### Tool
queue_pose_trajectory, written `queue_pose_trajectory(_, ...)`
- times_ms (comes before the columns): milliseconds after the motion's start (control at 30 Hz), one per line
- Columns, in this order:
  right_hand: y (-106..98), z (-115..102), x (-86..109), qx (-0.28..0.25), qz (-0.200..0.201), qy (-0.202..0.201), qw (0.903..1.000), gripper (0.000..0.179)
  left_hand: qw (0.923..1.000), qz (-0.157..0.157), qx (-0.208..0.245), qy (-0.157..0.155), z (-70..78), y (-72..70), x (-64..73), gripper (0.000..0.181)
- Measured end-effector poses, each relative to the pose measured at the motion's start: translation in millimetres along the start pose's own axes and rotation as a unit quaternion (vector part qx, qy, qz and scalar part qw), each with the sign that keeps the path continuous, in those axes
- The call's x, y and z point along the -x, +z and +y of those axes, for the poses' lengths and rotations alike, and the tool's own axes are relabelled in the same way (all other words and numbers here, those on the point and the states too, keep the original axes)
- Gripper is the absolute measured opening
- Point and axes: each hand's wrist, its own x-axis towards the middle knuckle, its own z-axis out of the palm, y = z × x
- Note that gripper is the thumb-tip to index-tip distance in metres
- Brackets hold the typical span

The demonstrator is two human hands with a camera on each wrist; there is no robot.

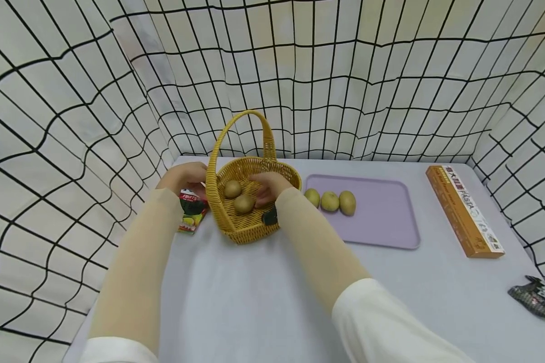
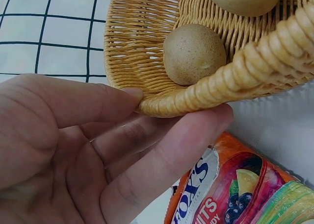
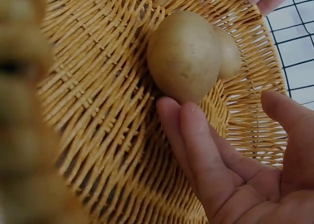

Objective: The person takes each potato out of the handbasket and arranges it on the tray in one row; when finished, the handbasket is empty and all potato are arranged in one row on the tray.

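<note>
My left hand [image 1: 183,176] pinches the left rim of a yellow wicker basket [image 1: 250,235], which has a tall arched handle. In the left wrist view, the thumb and fingers [image 2: 167,148] lie on either side of the rim. Two brown, rounded kiwis sit inside: a nearer kiwi [image 1: 244,203] and a farther kiwi [image 1: 232,189]. Inside the basket, my right hand [image 1: 271,187] has its fingers extended. In the right wrist view, its fingertips [image 3: 195,117] are at the lower edge of a kiwi [image 3: 184,57], with the thumb held apart.
A colourful candy bag [image 1: 193,210] lies left of the basket. To the right, a lilac tray [image 1: 381,217] bears several yellow-green rounded fruits [image 1: 330,201] along its left side. Farther right are a pasta box [image 1: 465,212] and a black packet [image 1: 535,296]. Black netting [image 1: 327,80] surrounds the table.
</note>
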Motion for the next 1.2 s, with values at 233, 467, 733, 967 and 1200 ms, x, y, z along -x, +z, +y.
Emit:
queue_pose_trajectory(233, 9, 5, -6.0, -0.012, -0.013, 0.021, 0.9996, 0.064, 0.9999, 0.002, 0.002, -0.009, 1.2, 0.1, 3.6, 0.045)
queue_pose_trajectory(467, 20, 5, -12.3, 0.035, -0.012, 0.020, 0.9991, 0.058, 0.9999, 0.009, 0.002, -0.008, 0.6, -0.6, 3.7, 0.043)
queue_pose_trajectory(733, 24, 7, -18.4, -0.030, -0.010, 0.049, 0.9983, 0.057, 0.9999, 0.005, 0.009, -0.010, 0.2, 0.4, 1.9, 0.043)
queue_pose_trajectory(967, 26, 7, -21.5, -0.055, -0.023, 0.070, 0.9958, 0.063, 0.9999, 0.007, 0.008, -0.010, -0.4, 0.7, 2.2, 0.042)
queue_pose_trajectory(1200, 23, 6, -14.7, -0.080, -0.043, 0.057, 0.9942, 0.053, 0.9999, 0.003, 0.013, -0.010, -2.2, -1.0, 2.6, 0.043)
